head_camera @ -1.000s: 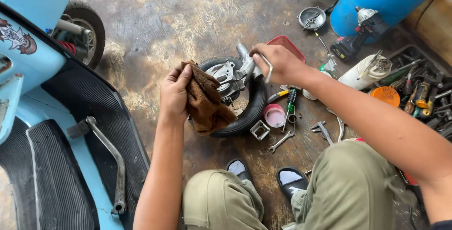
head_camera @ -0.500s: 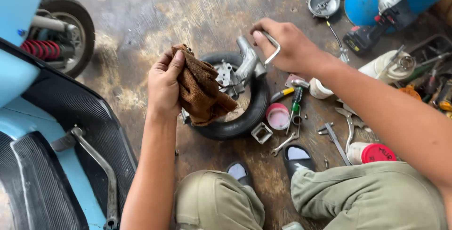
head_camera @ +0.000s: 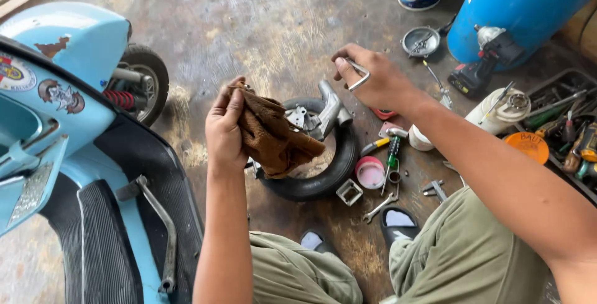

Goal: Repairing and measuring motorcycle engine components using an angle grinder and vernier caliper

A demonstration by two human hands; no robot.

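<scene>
On the stained concrete floor (head_camera: pixel 249 24) of what looks like a repair shop, a light-blue scooter (head_camera: pixel 68 142) fills the left side, its footboard and front wheel close to the person's left knee, while a blue cylinder (head_camera: pixel 516 11) stands at the upper right with a cordless driver (head_camera: pixel 482 61) leaning against its foot. Between the person's feet lies a small black tyre (head_camera: pixel 333 176) with a grey metal hub assembly (head_camera: pixel 326 114) sitting in its middle. The left hand (head_camera: pixel 224 133) is closed around a bunched brown rag (head_camera: pixel 273 142), held just above the tyre's left edge and partly hiding it. The right hand (head_camera: pixel 373 80) is raised over the far side of the tyre, its fingers pinched on a small bent metal clip (head_camera: pixel 357 77). A pink cap (head_camera: pixel 371 172), a square bracket (head_camera: pixel 349 192), a spanner (head_camera: pixel 379 207) and a green-handled screwdriver (head_camera: pixel 393 151) lie just beside the tyre on the right, and a tray of tools (head_camera: pixel 569 123) sits farther right. I would judge the risks modest: the clip is held only at the fingertips and could drop among the loose parts, where it would be hard to pick out; the rag's hanging folds could snag on the hub's edges; and the floor is patchy and looks greasy, so small pieces set down on it could slide or pick up grit.
</scene>
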